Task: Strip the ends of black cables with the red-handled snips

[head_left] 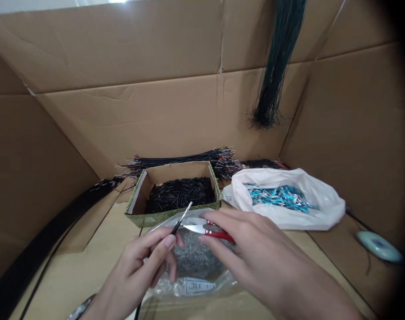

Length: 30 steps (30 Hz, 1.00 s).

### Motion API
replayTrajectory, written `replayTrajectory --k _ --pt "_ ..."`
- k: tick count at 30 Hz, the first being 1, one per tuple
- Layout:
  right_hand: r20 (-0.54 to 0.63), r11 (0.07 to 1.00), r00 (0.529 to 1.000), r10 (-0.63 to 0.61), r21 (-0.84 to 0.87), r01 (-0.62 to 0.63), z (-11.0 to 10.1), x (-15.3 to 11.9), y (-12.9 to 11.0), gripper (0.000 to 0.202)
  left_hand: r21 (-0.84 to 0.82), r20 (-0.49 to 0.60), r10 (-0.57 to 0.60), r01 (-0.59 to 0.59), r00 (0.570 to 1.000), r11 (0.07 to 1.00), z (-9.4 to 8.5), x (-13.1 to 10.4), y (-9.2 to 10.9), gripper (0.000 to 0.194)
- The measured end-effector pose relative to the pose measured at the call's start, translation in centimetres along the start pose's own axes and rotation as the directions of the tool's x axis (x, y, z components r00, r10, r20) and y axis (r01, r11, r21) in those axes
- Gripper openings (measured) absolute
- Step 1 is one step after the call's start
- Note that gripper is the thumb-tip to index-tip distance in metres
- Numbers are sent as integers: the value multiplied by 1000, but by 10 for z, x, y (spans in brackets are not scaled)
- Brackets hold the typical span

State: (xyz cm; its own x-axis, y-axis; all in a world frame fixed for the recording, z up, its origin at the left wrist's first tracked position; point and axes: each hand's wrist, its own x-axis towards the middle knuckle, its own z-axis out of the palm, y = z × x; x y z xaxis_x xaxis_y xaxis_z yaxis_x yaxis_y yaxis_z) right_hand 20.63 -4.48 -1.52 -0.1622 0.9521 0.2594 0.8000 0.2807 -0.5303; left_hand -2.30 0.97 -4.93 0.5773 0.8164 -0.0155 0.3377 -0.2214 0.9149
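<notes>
Between thumb and fingers, my left hand (145,260) pinches a thin black cable (176,227). Its pale stripped tip points up and to the right. My right hand (249,249) grips red-handled thread snips (215,231), their blades parted and pointing left. Those blades lie close beside the cable's pale end; whether they touch it I cannot tell. Under both hands lies a clear plastic bag (200,255) filled with small silvery pieces, with a printed label (199,286) near its front.
Behind the hands stands a green-edged box (172,217) of short black pieces. To its right is a white bag (325,204) of teal and silver pieces. Bundled black wires (182,159) lie behind. Dark green strands (278,62) hang at the cardboard wall (149,111). More black cables (49,240) run along the left.
</notes>
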Motion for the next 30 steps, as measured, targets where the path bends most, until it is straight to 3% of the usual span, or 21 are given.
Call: replayTrajectory --k 5,12,16,21,25,27,30 --pt "90 996 995 54 -76 -47 10 4 -12 17 49 33 0 -1 999 999 8 1 -4 36" --pt "62 973 998 -4 -229 19 22 1 -16 19 247 41 44 -53 998 967 11 4 -4 41" --pt "98 960 995 19 -278 9 22 3 -19 26 271 44 15 -26 999 962 12 4 -4 43" --pt "65 966 998 10 -257 7 27 3 -20 21 237 41 -19 9 999 971 16 7 -11 41" --pt "75 955 995 -66 -284 85 33 -2 -15 18 206 47 -48 38 998 978 17 9 -13 41" --pt "92 943 993 -69 -320 95 30 -2 -9 17 158 51 -48 39 998 987 15 10 -11 39" --pt "46 940 999 11 -340 5 12 3 5 11 20 74 -39 38 996 999 11 11 -7 38"
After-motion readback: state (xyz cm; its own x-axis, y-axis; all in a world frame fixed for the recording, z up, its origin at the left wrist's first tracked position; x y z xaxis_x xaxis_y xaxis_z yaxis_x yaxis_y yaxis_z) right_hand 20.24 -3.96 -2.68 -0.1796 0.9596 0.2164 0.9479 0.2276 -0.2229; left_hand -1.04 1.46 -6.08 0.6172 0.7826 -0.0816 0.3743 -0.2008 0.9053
